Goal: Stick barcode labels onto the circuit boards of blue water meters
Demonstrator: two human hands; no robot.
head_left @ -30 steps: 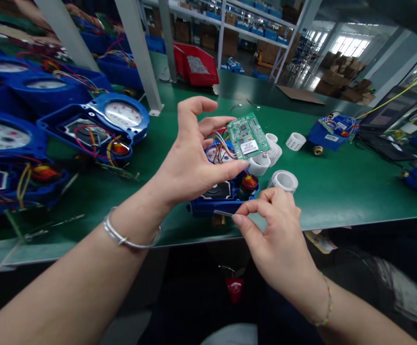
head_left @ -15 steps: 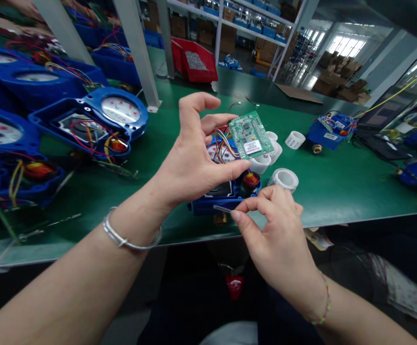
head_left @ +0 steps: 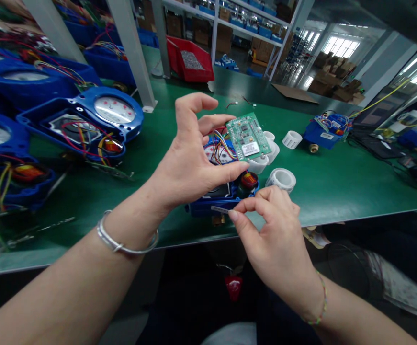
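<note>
My left hand (head_left: 183, 153) grips a green circuit board (head_left: 246, 132) by its edges, thumb below and fingers above. A white label with printed marks is stuck on the board's face. Colored wires (head_left: 224, 143) run behind the board. Between thumb and finger, my right hand (head_left: 271, 230) pinches a small label strip (head_left: 219, 209), which sticks out to the left. Under both hands sits a blue meter housing (head_left: 203, 207) with a dial and a brass fitting (head_left: 218, 220), partly hidden by my left hand. The strip is in front of the housing's near side; I cannot tell if they touch.
Rolls of white labels (head_left: 282, 179) stand right of the housing, with another roll (head_left: 292, 139) farther off. Several blue meters (head_left: 82, 120) with loose wires crowd the left. A red bin (head_left: 190, 60) is at the back beside a metal post (head_left: 132, 52). Another blue meter (head_left: 325, 132) sits right.
The whole view has shifted slightly, so things appear a little farther left. Both hands keep the same grips on the board and the label strip.
</note>
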